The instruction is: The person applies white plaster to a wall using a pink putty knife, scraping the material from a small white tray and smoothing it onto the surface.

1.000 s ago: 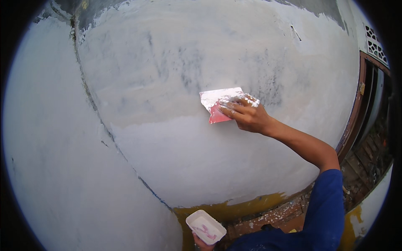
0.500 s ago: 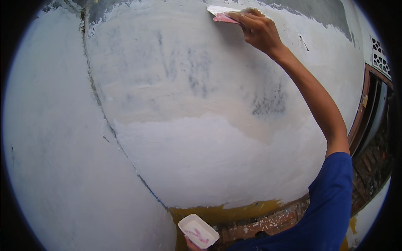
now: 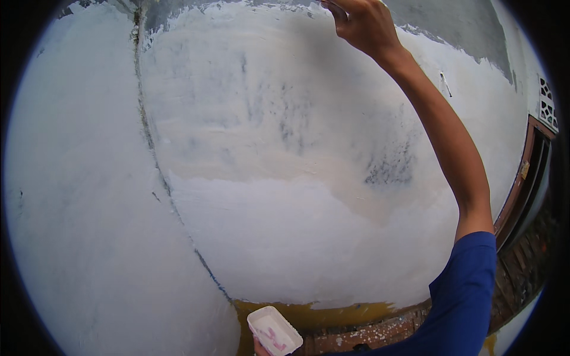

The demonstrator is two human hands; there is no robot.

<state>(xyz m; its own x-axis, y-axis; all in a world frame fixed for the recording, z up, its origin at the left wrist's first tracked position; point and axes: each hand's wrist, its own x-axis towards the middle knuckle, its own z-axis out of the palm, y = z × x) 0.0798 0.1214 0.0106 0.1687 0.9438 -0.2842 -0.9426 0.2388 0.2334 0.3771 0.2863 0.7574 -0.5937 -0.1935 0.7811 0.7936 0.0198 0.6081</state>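
Note:
At the top edge my right hand (image 3: 365, 26) is closed around a putty spreader, most of which is cut off by the frame. The arm reaches up in front of a wall coated in pale plaster (image 3: 255, 219), with darker patches (image 3: 389, 160) showing through. Low in the view, my left hand (image 3: 259, 349), only partly visible, grips a small white rectangular tub (image 3: 295, 335) by its side. Pink and white smears (image 3: 272, 338) lie inside the tub.
A rough crack (image 3: 142, 113) runs down the wall's corner at left. Bare grey wall (image 3: 451, 24) borders the plaster above. A hook-like piece (image 3: 445, 85) sticks out at right. Beyond are a brown door frame (image 3: 516, 190) and vent block (image 3: 547, 101). Speckled brick-coloured ground (image 3: 380, 335) lies below.
My right hand has moved upward, taking the spreader almost out of view. The view has shifted slightly; my left hand still holds the tub.

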